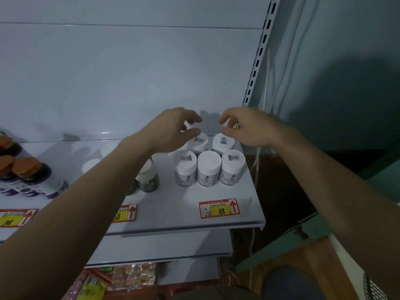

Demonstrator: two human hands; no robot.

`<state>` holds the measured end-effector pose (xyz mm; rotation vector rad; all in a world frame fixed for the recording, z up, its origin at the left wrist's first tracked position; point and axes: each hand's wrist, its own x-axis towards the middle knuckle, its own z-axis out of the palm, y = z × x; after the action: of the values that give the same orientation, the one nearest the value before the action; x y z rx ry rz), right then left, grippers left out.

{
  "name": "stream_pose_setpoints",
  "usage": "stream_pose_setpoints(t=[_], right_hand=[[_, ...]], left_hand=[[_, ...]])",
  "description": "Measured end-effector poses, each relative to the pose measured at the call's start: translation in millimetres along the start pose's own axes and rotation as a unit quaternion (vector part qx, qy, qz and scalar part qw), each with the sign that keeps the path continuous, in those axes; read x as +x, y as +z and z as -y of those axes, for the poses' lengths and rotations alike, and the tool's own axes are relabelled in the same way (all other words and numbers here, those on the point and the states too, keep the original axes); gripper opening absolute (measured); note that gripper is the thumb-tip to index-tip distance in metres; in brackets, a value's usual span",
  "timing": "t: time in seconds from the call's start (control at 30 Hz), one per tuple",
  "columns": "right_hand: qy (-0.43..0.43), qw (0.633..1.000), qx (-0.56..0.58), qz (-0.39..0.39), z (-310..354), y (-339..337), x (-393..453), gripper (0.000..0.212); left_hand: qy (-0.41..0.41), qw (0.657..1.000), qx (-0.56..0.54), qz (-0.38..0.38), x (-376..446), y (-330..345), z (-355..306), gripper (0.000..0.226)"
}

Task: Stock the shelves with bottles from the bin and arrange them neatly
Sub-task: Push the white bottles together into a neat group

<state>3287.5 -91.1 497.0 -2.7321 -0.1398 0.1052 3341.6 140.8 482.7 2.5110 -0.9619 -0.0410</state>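
Note:
Several white bottles with white caps stand in two rows at the right end of the white shelf (194, 204); the front middle one (209, 167) has a plain cap. My left hand (173, 128) hovers with loosely curled fingers just above the back left bottle (198, 142). My right hand (249, 128) hovers likewise above the back right bottle (223, 144). Neither hand holds anything. The bin is out of view.
A dark green jar with a white cap (149, 176) stands left of the white group. Purple-labelled bottles with orange caps (32, 176) sit at the far left. Price tags (218, 208) line the shelf front. Snack packets (129, 276) lie on a lower shelf. A slotted upright (257, 61) bounds the right side.

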Motion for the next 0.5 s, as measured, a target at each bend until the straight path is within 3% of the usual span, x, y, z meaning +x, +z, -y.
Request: stream_pose_setpoints(t=[0.13,0.5], right_hand=[[0.013,0.996,0.0,0.084,-3.1,0.7,11.3,0.036],[0.002,0.996,-0.015,0.088,-6.9,-0.9,7.4,0.039]], left_hand=[[-0.026,0.986,0.048,0.157,28.7,8.2,2.6,0.047],[-0.018,0.985,0.039,0.166,31.6,7.8,7.4,0.036]])
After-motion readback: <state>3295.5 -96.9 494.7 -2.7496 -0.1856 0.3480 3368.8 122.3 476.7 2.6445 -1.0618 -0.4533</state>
